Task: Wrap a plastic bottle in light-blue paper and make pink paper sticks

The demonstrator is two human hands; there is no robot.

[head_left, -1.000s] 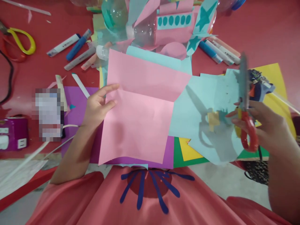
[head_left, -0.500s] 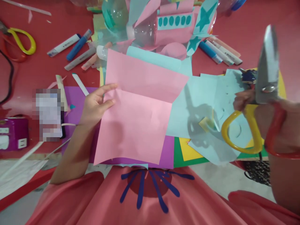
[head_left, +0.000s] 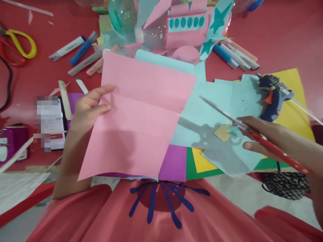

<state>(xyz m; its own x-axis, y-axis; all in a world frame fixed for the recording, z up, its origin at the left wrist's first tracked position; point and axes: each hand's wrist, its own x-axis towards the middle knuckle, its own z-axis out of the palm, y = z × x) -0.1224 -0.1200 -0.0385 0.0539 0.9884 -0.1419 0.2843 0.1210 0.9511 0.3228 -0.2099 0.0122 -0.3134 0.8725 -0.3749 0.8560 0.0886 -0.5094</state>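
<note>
My left hand (head_left: 92,107) pinches the left edge of a pink sheet of paper (head_left: 136,131), which has a crease across its upper part. The sheet is held up over the table, tilted, its lower edge near my shirt. On the right, my right hand (head_left: 275,137) grips a pair of scissors (head_left: 234,119) with red on the handle. Their blades look closed and point up and left toward the sheet, apart from it. Beneath the scissors lie light blue paper (head_left: 199,134) and a small yellowish paper scrap (head_left: 222,133).
A pink-wrapped plastic bottle model (head_left: 186,33) lies at the back, with markers (head_left: 83,48) on both sides. A dark blue glue gun (head_left: 272,104) rests on yellow paper (head_left: 295,111). Another pair of scissors (head_left: 24,43) and a phone (head_left: 54,124) are at left.
My left hand and the pink sheet have shifted left. My right hand has turned the scissors from upright to pointing left, lower and edge-on. The glue gun now shows more fully.
</note>
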